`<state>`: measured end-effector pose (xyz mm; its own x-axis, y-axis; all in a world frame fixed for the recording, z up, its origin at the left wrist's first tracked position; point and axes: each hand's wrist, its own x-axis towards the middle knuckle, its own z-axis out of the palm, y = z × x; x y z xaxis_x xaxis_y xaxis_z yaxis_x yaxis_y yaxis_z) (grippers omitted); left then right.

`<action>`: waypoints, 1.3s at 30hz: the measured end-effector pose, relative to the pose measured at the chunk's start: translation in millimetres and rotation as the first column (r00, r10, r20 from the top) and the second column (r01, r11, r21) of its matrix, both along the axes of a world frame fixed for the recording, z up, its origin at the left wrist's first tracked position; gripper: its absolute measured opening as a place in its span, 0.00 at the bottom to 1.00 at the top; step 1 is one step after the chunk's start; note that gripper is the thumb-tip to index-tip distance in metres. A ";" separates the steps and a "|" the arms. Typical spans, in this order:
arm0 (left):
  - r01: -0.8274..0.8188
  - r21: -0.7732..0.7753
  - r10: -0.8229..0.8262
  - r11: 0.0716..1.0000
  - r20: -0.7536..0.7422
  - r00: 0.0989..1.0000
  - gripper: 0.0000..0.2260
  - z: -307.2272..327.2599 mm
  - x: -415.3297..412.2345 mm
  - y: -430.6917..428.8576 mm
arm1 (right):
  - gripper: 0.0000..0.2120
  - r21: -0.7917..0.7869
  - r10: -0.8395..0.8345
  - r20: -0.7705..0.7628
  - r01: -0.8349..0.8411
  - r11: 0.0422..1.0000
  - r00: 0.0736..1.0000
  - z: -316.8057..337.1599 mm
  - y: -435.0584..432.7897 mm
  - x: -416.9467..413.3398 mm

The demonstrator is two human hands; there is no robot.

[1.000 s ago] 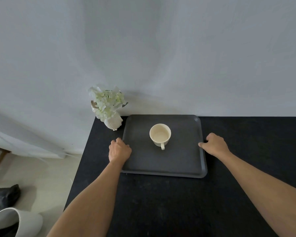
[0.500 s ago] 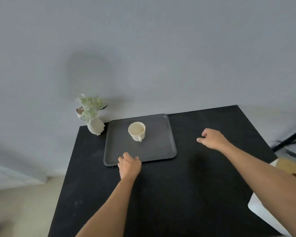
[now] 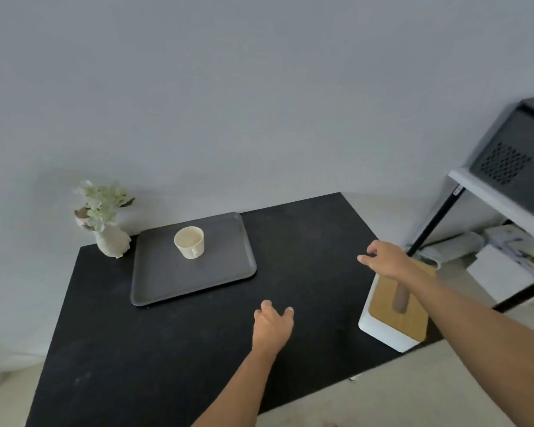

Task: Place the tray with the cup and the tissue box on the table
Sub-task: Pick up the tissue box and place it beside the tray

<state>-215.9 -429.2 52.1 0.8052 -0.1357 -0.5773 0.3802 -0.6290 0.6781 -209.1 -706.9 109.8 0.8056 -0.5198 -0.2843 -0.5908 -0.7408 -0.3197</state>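
Note:
A dark grey tray (image 3: 167,282) lies flat on the black table (image 3: 154,343) at its far left. A cream cup (image 3: 189,242) stands upright on the tray's far half. A white tissue box with a wooden lid (image 3: 392,318) sits at the table's right edge. My right hand (image 3: 386,259) hovers above the box's far end with fingers spread and holds nothing. My left hand (image 3: 272,326) hangs over the middle of the table, fingers loosely apart, empty, well to the right of the tray.
A white vase with pale flowers (image 3: 105,220) stands at the table's far left corner beside the tray. To the right stands a white shelf (image 3: 494,198) with a dark grey box (image 3: 518,161) on it and papers below. A plain wall is behind.
Both hands have let go of the tray and moved right. My right hand has reached over the tissue box; the view has swung right, bringing the box and shelf into sight.

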 end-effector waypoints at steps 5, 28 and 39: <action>0.061 -0.027 -0.062 0.998 -0.059 0.996 0.31 -4.3 -29.7 -50.9 | 0.21 -0.013 -0.055 0.013 0.056 0.998 0.998 2.7 -36.9 -22.8; -0.177 -0.090 0.141 0.980 -0.310 0.940 0.30 -10.5 -84.6 -218.2 | 0.21 0.224 0.115 -0.048 -0.101 0.969 0.992 -53.5 -168.0 -22.1; -0.375 -0.081 0.347 0.923 -0.244 0.906 0.24 -13.2 -83.8 -224.6 | 0.15 0.241 0.157 -0.018 -0.148 0.959 0.987 -62.1 -158.1 -11.4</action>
